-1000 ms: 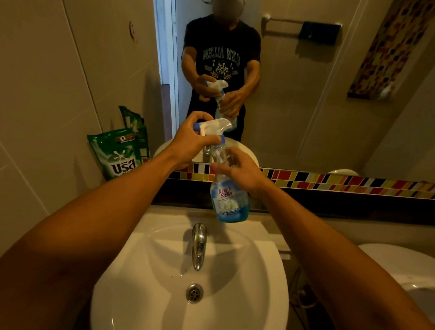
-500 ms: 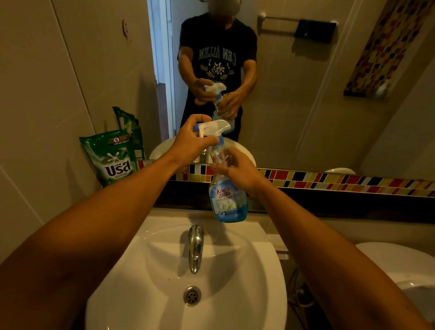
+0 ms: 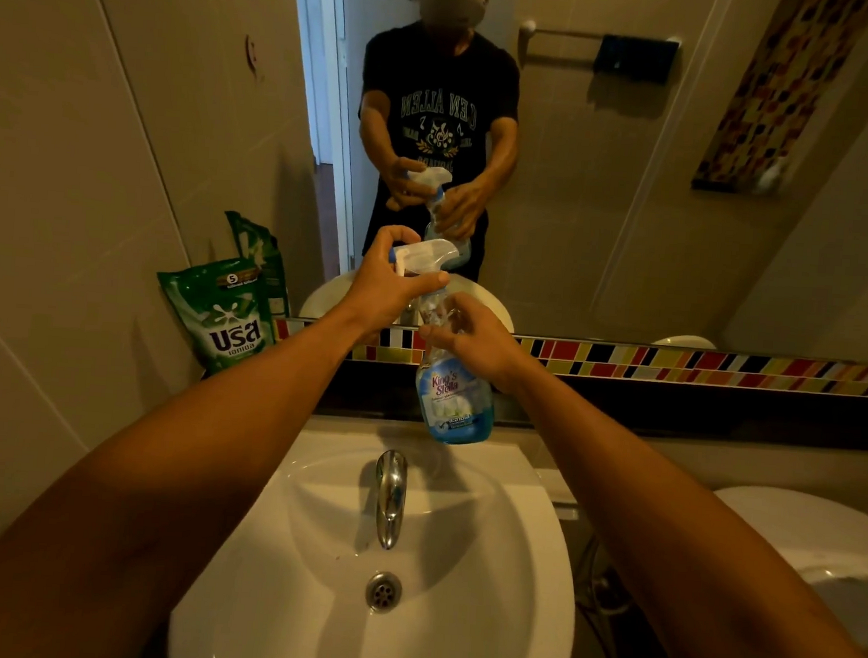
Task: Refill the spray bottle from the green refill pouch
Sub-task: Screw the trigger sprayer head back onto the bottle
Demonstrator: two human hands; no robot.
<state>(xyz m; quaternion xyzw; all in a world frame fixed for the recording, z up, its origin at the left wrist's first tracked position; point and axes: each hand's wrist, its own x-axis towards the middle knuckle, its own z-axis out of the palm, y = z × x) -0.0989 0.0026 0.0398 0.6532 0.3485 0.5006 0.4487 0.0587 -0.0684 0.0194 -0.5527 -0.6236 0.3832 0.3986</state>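
Two steps at least remain before any liquid moves. My left hand (image 3: 388,287) is wrapped around the white trigger head (image 3: 422,253), and my right hand (image 3: 477,339) is closed around the neck of the spray bottle (image 3: 452,402), which I hold upright above the back of the sink (image 3: 533,567). I judge I am unscrewing the head; I cannot tell whether it is loose. The bottle looks low, with blue only near its base. The green refill pouch (image 3: 222,314) leans unopened-looking against the wall tiles, untouched, well apart from my hands.
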